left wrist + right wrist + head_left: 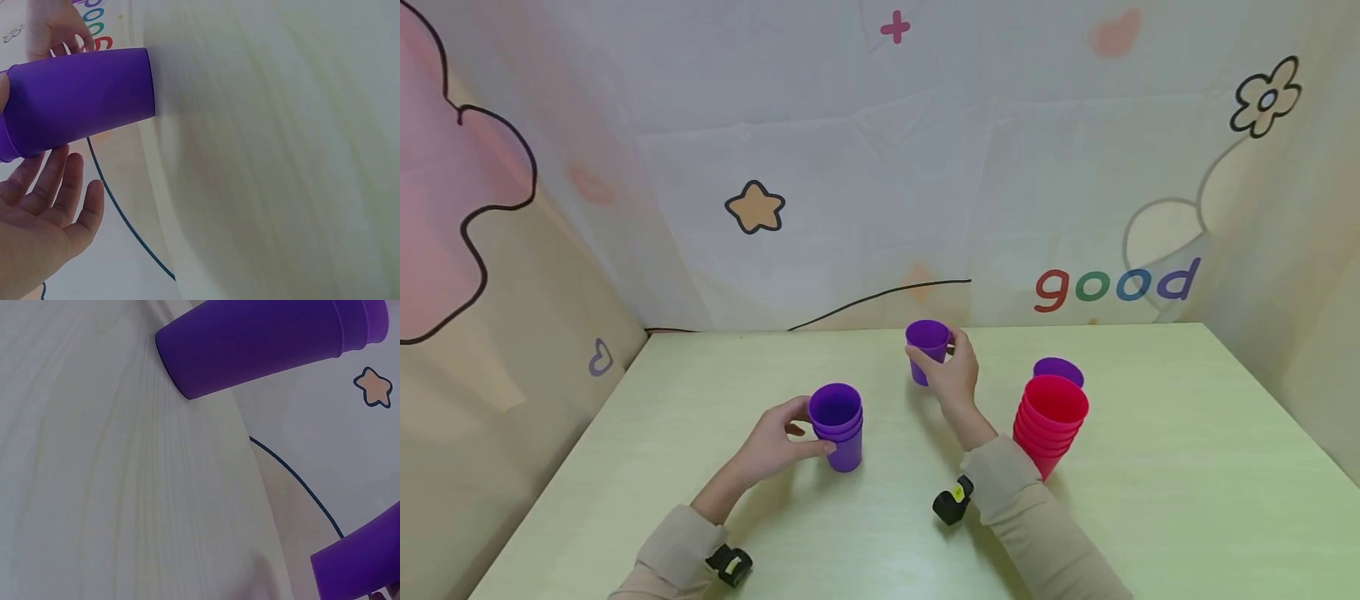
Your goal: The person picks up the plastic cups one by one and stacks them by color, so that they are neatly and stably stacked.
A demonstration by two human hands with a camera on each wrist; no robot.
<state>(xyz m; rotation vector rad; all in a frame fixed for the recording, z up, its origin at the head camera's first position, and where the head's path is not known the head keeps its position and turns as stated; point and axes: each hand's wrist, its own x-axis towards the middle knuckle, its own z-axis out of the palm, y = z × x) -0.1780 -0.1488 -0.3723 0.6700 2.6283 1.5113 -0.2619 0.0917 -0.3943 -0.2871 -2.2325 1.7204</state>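
Note:
A nested stack of purple cups (846, 450) appears to stand on the table left of centre. My left hand (775, 442) holds its side, thumb across the near face. Seen from the left wrist, the fingers (53, 194) lie along the lower side of the stack (81, 100). Farther back, my right hand (957, 379) grips a single purple cup (925, 337) between thumb and fingers. In the right wrist view that cup (356, 565) shows its base against the wall, seemingly raised off the table; the gripping hand is mostly cut off there.
A tall stack of red cups (1051, 417) stands right of the right forearm, which partly covers its base. Just behind it shows the rim of another purple cup (1058, 371). The pale table (1187, 467) ends at a printed cloth wall (850, 208).

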